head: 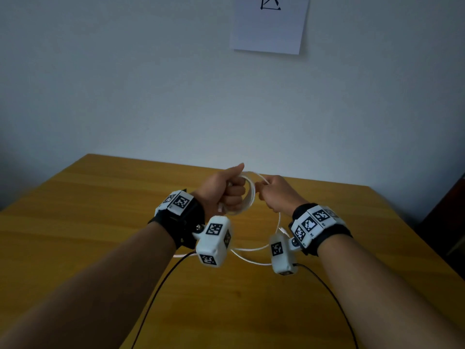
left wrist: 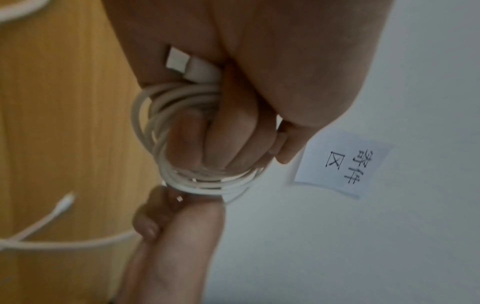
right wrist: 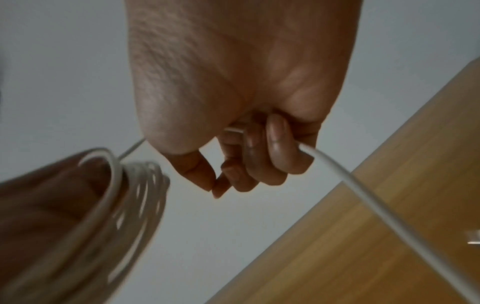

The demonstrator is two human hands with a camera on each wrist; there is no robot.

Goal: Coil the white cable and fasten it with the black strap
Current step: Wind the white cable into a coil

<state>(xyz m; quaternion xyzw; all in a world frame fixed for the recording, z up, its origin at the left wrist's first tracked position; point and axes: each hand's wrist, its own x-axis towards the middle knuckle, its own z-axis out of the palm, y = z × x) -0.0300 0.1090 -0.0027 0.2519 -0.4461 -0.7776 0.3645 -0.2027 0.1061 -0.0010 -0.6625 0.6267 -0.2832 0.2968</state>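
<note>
Several loops of the white cable (head: 249,197) are wound around the curled fingers of my left hand (head: 227,190), held above the table. The left wrist view shows the coil (left wrist: 166,164) around the fingers and a white plug (left wrist: 189,65) tucked under the palm. My right hand (head: 273,193) sits just right of the coil and pinches the running part of the cable (right wrist: 335,170), which trails down to the table (head: 251,249). The free end's connector (left wrist: 66,202) lies on the wood. No black strap is visible.
The wooden table (head: 100,222) extends under both arms, ending at a pale wall. A paper sign (head: 270,23) hangs on the wall. Thin black wires (head: 161,285) run from the wrist cameras back toward me.
</note>
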